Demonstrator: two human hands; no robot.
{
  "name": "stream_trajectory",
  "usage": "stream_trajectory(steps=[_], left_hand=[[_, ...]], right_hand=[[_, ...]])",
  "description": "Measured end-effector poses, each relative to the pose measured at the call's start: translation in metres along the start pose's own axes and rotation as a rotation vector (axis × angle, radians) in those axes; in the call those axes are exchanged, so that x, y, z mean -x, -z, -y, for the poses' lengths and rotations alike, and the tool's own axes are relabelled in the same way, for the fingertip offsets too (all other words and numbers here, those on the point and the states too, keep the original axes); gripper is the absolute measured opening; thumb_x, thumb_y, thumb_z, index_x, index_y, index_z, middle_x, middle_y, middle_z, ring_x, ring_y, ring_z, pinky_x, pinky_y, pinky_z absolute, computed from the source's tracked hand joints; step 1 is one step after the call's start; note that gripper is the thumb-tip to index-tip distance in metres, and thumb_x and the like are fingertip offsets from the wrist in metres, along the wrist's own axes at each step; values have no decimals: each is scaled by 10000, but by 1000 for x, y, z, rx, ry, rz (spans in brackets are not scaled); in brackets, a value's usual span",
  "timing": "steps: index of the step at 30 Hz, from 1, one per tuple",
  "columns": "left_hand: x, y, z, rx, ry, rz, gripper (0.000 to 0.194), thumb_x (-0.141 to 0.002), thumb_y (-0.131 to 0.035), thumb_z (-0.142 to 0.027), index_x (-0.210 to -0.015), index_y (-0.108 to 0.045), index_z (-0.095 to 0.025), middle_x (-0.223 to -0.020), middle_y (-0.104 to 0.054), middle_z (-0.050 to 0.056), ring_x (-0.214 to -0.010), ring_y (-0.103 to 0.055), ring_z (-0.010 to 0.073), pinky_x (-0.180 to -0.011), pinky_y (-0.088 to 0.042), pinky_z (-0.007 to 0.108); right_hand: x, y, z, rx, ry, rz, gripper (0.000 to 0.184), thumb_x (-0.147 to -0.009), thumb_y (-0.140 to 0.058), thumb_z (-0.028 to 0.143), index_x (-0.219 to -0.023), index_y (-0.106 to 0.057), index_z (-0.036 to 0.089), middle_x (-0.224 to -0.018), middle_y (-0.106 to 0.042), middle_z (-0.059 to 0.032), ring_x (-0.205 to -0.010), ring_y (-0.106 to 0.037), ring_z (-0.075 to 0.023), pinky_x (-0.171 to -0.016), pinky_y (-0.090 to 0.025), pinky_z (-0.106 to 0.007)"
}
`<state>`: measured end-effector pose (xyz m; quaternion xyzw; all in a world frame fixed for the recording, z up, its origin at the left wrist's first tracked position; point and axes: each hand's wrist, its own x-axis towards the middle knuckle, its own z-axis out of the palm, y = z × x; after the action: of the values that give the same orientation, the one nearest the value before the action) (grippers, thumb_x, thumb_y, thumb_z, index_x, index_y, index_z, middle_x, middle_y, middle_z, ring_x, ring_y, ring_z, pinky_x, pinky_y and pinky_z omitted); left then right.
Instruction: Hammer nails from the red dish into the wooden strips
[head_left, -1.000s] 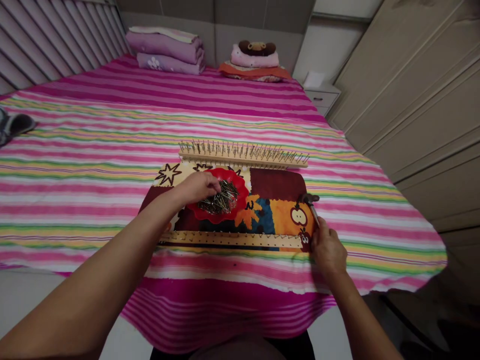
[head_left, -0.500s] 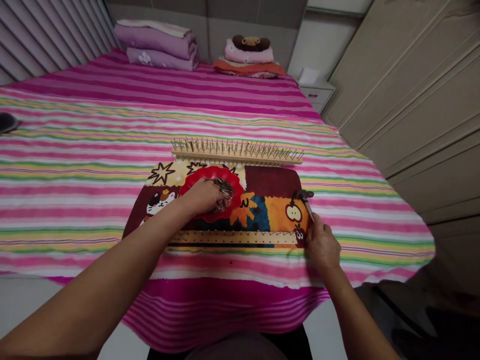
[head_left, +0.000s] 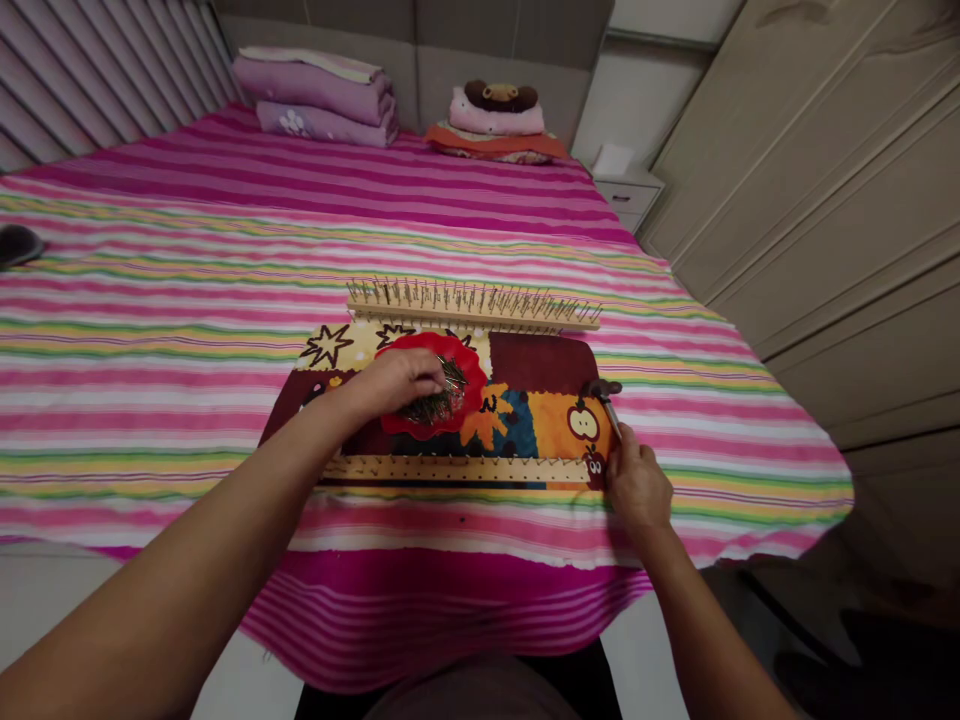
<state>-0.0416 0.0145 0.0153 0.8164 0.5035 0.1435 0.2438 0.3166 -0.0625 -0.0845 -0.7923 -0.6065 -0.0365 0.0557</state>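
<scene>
My left hand (head_left: pixel 401 382) is over the red scalloped bowl (head_left: pixel 474 395), its fingers pinched together; whatever lies between the fingertips is too small to make out. Many nails (head_left: pixel 442 405) lie heaped in that bowl. On the right, my right hand (head_left: pixel 639 480) is closed round the handle of a hammer (head_left: pixel 607 393), whose head rests at the patterned mat's right edge. A wooden strip (head_left: pixel 465 469) with a row of holes and nails lies along the mat's near edge. Behind the bowl, a second wooden strip (head_left: pixel 472 314) bristles with upright nails.
The patterned mat (head_left: pixel 540 360) lies on a bed with a striped cover (head_left: pixel 225 400). Folded purple bedding (head_left: pixel 322 90) and a stack of cushions (head_left: pixel 499 120) are at the far end. A dark object (head_left: pixel 19 245) sits at the left edge; a wardrobe (head_left: pixel 840 200) stands right.
My left hand has risen from among the nails and moved slightly left, leaving more of the heap visible. My right hand still holds the hammer in about the same place.
</scene>
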Motion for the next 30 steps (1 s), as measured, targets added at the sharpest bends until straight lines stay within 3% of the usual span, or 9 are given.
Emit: stream_trajectory(steps=[2,5,9,14,19,24,30], left_hand=[[12,15,-8,171,162,-114,115,-747,-619,-278,-811,-686,-210,-815,-683,-11,-791,-601,133,-760,-455,249],[43,34,-20,339,297,-312,143,-689,-677,-321,-786,-696,-218,-808,-696,-6,-777,-615,142,-732,-482,254],[99,35,-28,543,451,-632,213,-629,-723,-395,-778,-693,-246,-795,-704,2,-773,-639,168,-691,-525,272],[150,-11,-22,792,564,-806,305,-529,-790,-419,-762,-695,-246,-722,-696,1,-663,-646,175,-664,-569,320],[165,-63,-26,947,675,-849,353,-505,-805,-446,-755,-694,-223,-771,-714,27,-721,-671,188,-702,-575,336],[163,-81,-36,943,740,-851,299,-564,-770,-426,-755,-682,-213,-720,-698,9,-707,-656,158,-684,-544,283],[152,-96,-35,948,705,-954,242,-614,-725,-390,-761,-646,-215,-709,-672,-22,-679,-622,124,-674,-515,248]], right_hand=[[1,1,1,-4,-1,2,425,-966,-366,323,-1370,-425,205,-870,-551,-62,-540,-384,-99,-478,-163,-246],[2,2,1,-7,2,8,440,-971,-340,334,-1383,-415,199,-870,-553,-64,-549,-402,-111,-479,-159,-248],[2,3,2,-8,3,14,447,-968,-339,328,-1386,-414,188,-881,-555,-70,-563,-412,-120,-484,-160,-251],[3,5,3,-11,0,16,436,-968,-344,329,-1376,-424,196,-831,-545,-58,-565,-411,-124,-490,-165,-249],[4,5,4,4,7,-17,438,-962,-357,322,-1367,-441,179,-831,-548,-63,-569,-414,-127,-493,-162,-250],[4,4,5,26,-2,-31,437,-958,-373,330,-1364,-453,189,-831,-541,-57,-570,-438,-128,-500,-173,-251],[6,9,8,35,-20,2,442,-967,-327,341,-1372,-440,204,-891,-571,-83,-588,-476,-146,-504,-190,-260]])
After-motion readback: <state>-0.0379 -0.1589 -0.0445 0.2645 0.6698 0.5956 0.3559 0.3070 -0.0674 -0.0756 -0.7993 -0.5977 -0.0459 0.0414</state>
